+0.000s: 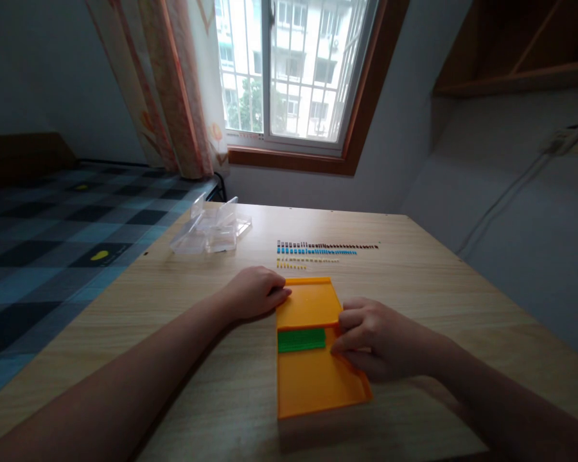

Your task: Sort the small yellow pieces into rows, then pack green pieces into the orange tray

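Note:
An orange tray [318, 378] lies on the wooden table in front of me, with an orange sliding lid [308, 305] covering its far half. A block of green pieces [301, 340] shows in the tray just below the lid's edge. My left hand [255, 292] rests curled against the lid's left edge, fingertips touching it. My right hand [380, 340] has its fingers bent and pressed on the tray's right rim, next to the green pieces.
Beyond the tray lie thin rows of small parts: dark ones [327, 245], blue ones [315, 251] and yellow ones [298, 262]. An open clear plastic box [212, 228] stands at the far left of the table [173, 359]. A checked bed [52, 250] lies left, a window behind.

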Available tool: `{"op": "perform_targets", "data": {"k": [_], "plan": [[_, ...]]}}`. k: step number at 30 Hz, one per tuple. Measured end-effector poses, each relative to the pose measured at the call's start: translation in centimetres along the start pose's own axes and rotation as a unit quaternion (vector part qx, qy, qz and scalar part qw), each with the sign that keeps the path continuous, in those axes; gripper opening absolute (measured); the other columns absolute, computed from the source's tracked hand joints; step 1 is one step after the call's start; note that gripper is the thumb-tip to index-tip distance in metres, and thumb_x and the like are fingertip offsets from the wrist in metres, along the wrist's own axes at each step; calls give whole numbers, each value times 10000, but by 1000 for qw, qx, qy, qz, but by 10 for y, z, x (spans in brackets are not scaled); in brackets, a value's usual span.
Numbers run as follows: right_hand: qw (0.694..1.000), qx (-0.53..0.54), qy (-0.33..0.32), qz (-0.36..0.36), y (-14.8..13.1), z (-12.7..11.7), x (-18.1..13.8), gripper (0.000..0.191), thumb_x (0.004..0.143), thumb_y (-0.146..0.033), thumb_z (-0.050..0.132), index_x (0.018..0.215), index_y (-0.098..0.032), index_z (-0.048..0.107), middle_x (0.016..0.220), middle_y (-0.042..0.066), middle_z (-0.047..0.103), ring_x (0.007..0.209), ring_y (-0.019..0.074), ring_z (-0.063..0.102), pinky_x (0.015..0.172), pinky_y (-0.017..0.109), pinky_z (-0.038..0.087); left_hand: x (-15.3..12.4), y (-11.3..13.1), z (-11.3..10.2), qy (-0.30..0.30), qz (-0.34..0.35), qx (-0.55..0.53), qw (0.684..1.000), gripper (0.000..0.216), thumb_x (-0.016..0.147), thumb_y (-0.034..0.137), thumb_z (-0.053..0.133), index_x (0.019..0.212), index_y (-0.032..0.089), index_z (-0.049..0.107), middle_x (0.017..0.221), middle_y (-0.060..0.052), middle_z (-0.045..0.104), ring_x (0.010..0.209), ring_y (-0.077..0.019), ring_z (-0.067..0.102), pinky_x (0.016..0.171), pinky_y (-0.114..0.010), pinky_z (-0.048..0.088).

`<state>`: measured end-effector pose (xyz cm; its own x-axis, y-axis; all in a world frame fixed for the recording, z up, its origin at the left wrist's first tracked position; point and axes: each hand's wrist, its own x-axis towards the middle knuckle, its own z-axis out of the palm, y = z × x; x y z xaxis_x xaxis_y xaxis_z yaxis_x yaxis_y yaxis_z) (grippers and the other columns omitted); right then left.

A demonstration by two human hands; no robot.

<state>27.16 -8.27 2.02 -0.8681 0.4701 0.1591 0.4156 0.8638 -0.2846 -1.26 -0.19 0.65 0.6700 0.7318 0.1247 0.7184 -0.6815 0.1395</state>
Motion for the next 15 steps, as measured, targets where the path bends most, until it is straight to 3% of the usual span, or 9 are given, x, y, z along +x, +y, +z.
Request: {"op": "perform_targets", "data": {"k": [15], "plan": [[1000,0,6,20,0,1,1,232,970,-200,523,965,-211,754,815,53,654,751,159,541,739,299,422,1,4,-4,-11,-9,7,1000,374,949,390,502,672,186,650,700,-63,690,633,-177,572,595,-287,340]]}}
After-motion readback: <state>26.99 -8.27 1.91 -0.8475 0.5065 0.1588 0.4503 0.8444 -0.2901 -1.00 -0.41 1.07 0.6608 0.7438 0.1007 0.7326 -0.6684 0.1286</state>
